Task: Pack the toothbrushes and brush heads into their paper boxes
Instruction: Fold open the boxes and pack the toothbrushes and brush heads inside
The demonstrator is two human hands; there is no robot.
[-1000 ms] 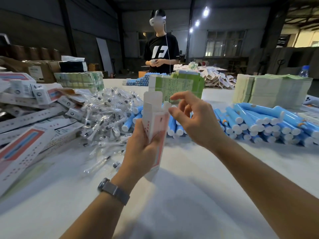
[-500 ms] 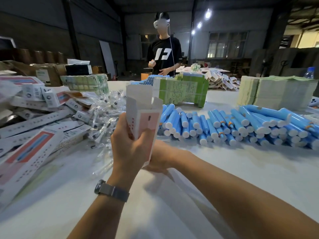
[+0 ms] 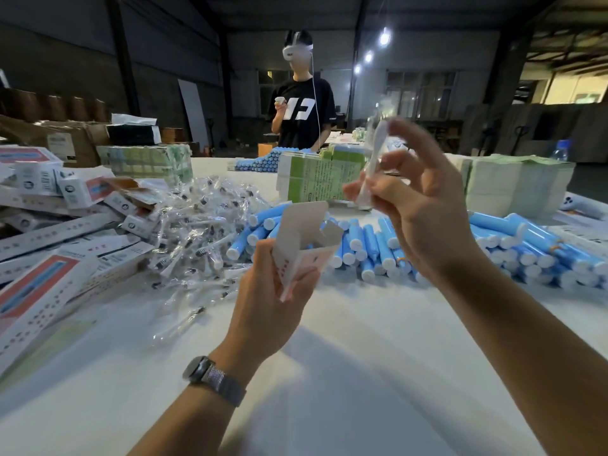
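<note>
Head view. Left hand [image 3: 269,291]: curled around 1 paper box [image 3: 304,248], top flaps open, held above the near centre of the white table [image 3: 329,373]. Right hand [image 3: 424,205]: raised to the right of the box, thumb and fingers pinching 1 wrapped brush head [image 3: 373,166], blurred. Heap of wrapped brush heads [image 3: 200,225]: left of the box. Blue toothbrush handles [image 3: 378,245]: row across centre and right. Flat boxes [image 3: 49,258]: far left. Green cartons [image 3: 316,179]: farther back, centre. Person in black shirt [image 3: 301,110]: far side.
</note>
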